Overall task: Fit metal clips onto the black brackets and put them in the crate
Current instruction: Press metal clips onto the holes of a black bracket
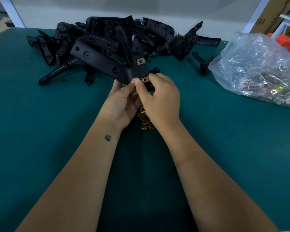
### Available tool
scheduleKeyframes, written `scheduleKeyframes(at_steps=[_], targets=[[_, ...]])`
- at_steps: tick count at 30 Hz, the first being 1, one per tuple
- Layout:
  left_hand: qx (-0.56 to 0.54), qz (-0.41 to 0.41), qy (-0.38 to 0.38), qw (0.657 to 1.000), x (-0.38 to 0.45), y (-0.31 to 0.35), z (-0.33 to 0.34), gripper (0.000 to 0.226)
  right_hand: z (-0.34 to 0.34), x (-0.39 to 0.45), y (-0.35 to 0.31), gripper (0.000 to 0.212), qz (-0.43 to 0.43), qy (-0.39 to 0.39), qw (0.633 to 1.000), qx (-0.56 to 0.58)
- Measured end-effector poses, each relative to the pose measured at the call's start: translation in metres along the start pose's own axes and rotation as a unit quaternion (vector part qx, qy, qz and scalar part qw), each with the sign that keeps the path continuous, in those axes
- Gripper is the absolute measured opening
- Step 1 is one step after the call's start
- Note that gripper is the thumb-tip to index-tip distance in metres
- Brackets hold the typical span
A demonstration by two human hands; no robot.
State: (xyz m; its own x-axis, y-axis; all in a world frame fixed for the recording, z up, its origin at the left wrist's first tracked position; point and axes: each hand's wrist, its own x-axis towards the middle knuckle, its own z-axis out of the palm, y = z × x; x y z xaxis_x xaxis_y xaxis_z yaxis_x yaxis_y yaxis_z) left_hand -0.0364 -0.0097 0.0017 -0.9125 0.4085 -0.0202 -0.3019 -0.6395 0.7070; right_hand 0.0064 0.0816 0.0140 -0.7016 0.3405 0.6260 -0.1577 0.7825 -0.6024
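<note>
My left hand grips the lower corner of a black bracket, thumb on its face. One metal clip sits fitted on the bracket's upper edge. My right hand pinches a second copper-coloured clip against the bracket's bottom edge. A small heap of loose clips lies on the green mat under my hands, partly hidden. No crate is in view.
A large pile of black brackets fills the back of the green table. A clear plastic bag of clips lies at the right. Cardboard boxes and an orange object stand beyond the table's right corner.
</note>
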Motion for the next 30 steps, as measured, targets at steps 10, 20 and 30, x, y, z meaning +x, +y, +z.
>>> scheduleKeyframes(at_steps=[10, 20, 30], targets=[[-0.002, -0.003, 0.029, 1.000, 0.001, 0.000, 0.000, 0.025, 0.004, 0.000, 0.001, 0.036, 0.009, -0.016, 0.999, -0.037], [0.023, -0.002, 0.005, 1.000, -0.001, 0.001, 0.002, 0.027, -0.002, 0.002, 0.009, 0.047, -0.006, 0.030, 0.998, -0.046], [0.063, -0.018, 0.010, 0.998, -0.006, 0.003, 0.006, 0.022, -0.005, -0.003, 0.007, 0.031, 0.005, 0.023, 1.000, 0.017]])
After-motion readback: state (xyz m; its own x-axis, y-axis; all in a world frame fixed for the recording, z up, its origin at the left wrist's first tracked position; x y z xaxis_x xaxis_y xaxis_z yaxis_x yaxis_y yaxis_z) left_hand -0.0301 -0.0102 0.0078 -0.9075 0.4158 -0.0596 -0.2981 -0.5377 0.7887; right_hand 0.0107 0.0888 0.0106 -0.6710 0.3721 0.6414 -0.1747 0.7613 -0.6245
